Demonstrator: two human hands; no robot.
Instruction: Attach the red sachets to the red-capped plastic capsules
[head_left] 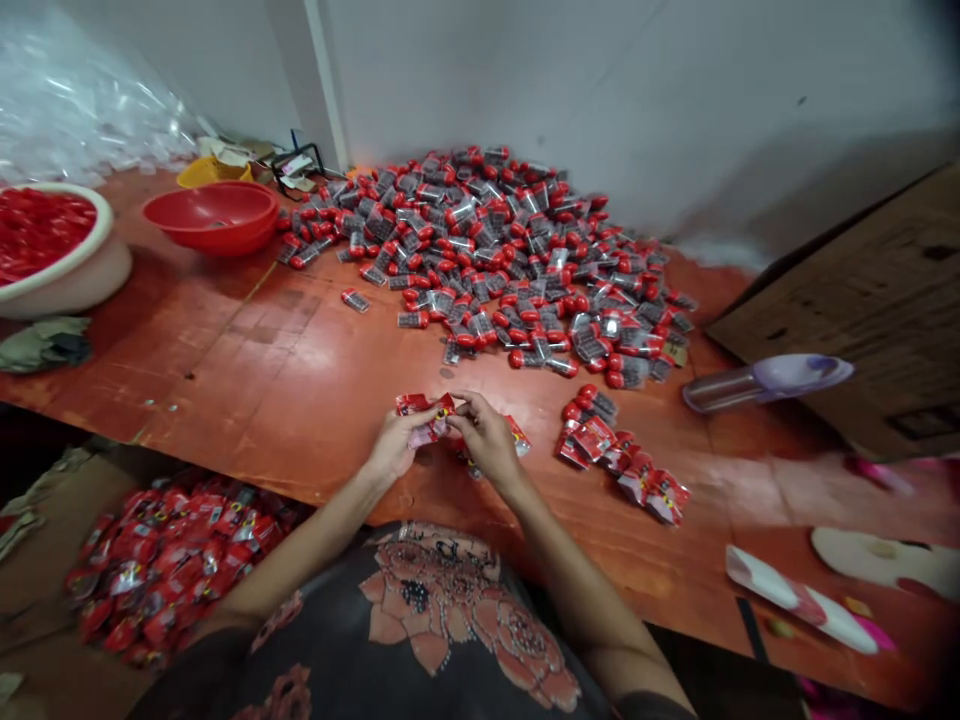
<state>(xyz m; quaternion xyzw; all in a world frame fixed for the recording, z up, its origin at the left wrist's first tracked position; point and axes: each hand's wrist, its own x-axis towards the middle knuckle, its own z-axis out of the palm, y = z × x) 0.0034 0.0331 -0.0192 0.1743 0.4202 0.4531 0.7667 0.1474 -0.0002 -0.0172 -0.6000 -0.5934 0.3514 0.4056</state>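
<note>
In front of my body, my left hand (394, 442) is closed on a small red printed packet (430, 430) with a paler lower part. My right hand (487, 438) pinches the packet's right side between thumb and fingers. Partly hidden beneath that hand, another red packet (517, 434) lies on the table. Further right is a short row of red packets (664, 495), with a few red-capped clear containers (596, 402) at its upper end. Beyond my hands rises a big heap of such red-capped containers (480, 265), filled with something dark.
A red bowl (214, 222) and a white tub (82, 275) of red pieces stand at left. Below the table edge, a carton holds many red packets (172, 560). A clear scoop (772, 382) lies beside a cardboard box (847, 310) at right.
</note>
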